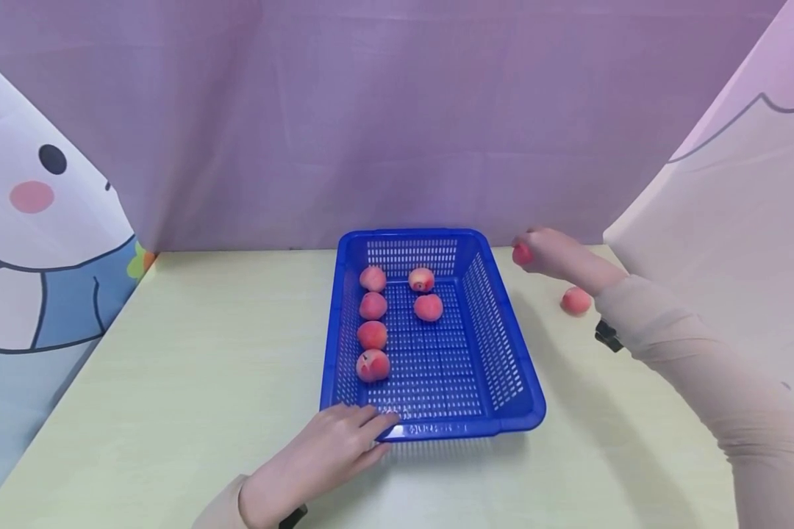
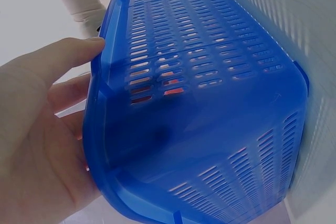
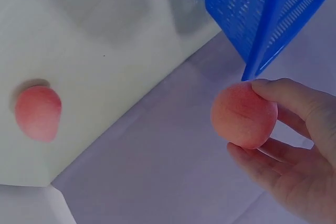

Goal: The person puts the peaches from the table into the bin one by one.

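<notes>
A blue slotted basket (image 1: 503, 367) stands mid-table with several pink peaches in it, four in a left column (image 1: 373, 335) and two beside them (image 1: 428, 307). My left hand (image 1: 344, 441) rests against the basket's near rim (image 2: 105, 103), fingers fairly straight along it. To the right of the basket's far corner, my right hand (image 1: 536, 250) holds a peach (image 3: 244, 114) between thumb and fingers, lifted off the table. Another peach (image 1: 576, 300) lies on the table (image 3: 38, 113) by my right forearm.
The pale yellow table (image 1: 172, 353) is bounded by a purple curtain (image 1: 370, 110) behind and printed cloth panels at the left (image 1: 33, 257) and right (image 1: 734, 220). A dark strap shows on the right sleeve (image 1: 607, 336).
</notes>
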Demonstrator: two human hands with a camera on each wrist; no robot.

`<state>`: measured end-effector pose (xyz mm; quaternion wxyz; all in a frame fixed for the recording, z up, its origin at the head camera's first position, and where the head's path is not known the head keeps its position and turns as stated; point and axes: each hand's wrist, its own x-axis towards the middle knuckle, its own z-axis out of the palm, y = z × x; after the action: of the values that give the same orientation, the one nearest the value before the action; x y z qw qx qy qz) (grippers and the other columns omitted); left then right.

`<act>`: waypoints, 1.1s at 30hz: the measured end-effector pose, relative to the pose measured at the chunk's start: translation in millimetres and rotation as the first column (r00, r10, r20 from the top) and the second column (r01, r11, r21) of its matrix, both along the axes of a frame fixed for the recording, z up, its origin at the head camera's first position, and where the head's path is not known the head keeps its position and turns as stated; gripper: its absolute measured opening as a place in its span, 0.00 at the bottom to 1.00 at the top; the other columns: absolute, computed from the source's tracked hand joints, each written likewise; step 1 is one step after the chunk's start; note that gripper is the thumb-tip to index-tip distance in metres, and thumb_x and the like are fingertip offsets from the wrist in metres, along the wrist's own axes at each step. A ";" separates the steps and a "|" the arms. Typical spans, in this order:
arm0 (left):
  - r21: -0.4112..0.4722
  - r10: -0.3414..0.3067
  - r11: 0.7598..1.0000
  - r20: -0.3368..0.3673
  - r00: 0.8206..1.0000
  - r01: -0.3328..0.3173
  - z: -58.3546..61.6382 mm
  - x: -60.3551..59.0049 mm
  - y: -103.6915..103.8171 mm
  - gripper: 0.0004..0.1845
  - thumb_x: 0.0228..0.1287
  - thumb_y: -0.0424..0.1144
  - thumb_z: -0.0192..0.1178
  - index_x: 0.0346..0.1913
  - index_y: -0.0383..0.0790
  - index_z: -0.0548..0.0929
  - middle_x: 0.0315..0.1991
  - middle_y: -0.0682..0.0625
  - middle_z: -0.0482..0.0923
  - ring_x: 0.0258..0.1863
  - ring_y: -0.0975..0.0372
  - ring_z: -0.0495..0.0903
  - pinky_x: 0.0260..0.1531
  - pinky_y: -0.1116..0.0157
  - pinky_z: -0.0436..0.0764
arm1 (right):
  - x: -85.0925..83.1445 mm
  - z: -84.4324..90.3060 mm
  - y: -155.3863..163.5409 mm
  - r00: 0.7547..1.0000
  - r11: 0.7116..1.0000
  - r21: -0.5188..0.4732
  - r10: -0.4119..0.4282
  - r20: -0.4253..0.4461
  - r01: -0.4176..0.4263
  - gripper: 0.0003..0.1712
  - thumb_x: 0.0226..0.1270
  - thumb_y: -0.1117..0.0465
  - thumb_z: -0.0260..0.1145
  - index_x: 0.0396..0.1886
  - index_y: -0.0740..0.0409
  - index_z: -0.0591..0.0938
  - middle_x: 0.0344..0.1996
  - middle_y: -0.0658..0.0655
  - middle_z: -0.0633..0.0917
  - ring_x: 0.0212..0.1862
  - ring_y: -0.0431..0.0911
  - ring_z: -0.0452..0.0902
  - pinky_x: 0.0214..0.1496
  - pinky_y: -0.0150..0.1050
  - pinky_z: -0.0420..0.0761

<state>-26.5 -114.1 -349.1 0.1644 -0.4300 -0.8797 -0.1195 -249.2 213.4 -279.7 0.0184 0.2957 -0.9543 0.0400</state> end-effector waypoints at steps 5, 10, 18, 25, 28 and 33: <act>-0.005 0.003 1.000 0.019 1.000 -0.003 0.9 0.5 0.1 0.13 0.56 0.46 0.59 0.41 0.42 0.80 0.30 0.54 0.80 0.27 0.66 0.78 0.27 0.71 0.76 | 0.5 5.1 -11.0 1.000 1.000 -0.001 0.028 -0.014 -0.028 0.14 0.46 0.72 0.64 0.37 0.67 0.79 0.32 0.64 0.78 0.36 0.57 0.74 0.39 0.48 0.75; -0.017 0.011 1.000 0.047 0.999 -0.010 1.5 0.5 0.1 0.14 0.56 0.46 0.58 0.41 0.42 0.80 0.31 0.53 0.80 0.28 0.66 0.79 0.29 0.70 0.77 | -0.7 9.2 -20.9 0.999 0.999 -0.001 0.048 -0.022 -0.048 0.13 0.47 0.71 0.63 0.37 0.66 0.80 0.34 0.64 0.79 0.38 0.58 0.74 0.40 0.48 0.75; -0.015 0.006 1.000 0.030 1.000 -0.005 0.8 0.4 0.1 0.13 0.55 0.45 0.59 0.41 0.42 0.80 0.30 0.54 0.80 0.27 0.66 0.78 0.28 0.71 0.76 | -3.4 13.5 -36.2 0.998 0.998 0.022 0.062 -0.015 -0.062 0.15 0.47 0.71 0.64 0.38 0.67 0.79 0.32 0.64 0.77 0.36 0.56 0.74 0.38 0.47 0.75; -0.022 0.016 1.000 0.052 0.999 -0.014 1.3 0.6 0.0 0.13 0.55 0.45 0.60 0.41 0.43 0.80 0.31 0.53 0.80 0.28 0.66 0.79 0.29 0.69 0.77 | -4.9 17.1 -48.5 0.998 0.997 0.048 0.055 0.001 -0.055 0.15 0.50 0.67 0.64 0.40 0.67 0.78 0.34 0.65 0.77 0.36 0.56 0.75 0.37 0.47 0.75; -0.027 0.020 0.999 0.060 0.998 -0.019 1.3 0.7 0.2 0.14 0.55 0.45 0.59 0.42 0.42 0.80 0.31 0.53 0.80 0.28 0.66 0.79 0.30 0.69 0.77 | -5.8 17.8 -53.0 0.999 0.997 0.059 0.047 0.016 -0.047 0.16 0.50 0.67 0.63 0.41 0.68 0.79 0.36 0.66 0.78 0.38 0.56 0.75 0.38 0.48 0.76; -0.035 0.027 0.999 0.081 0.996 -0.024 2.0 0.6 0.4 0.14 0.57 0.46 0.58 0.43 0.42 0.80 0.32 0.53 0.80 0.29 0.65 0.79 0.30 0.69 0.77 | -5.4 19.0 -61.0 0.998 0.996 0.075 0.036 0.045 -0.040 0.18 0.49 0.68 0.64 0.43 0.67 0.79 0.39 0.66 0.78 0.40 0.57 0.75 0.40 0.48 0.76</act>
<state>-26.0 -113.7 -347.2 0.1225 -0.4162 -0.8930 -0.1200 -254.6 152.4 -260.7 -0.0145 0.3133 -0.9495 0.0105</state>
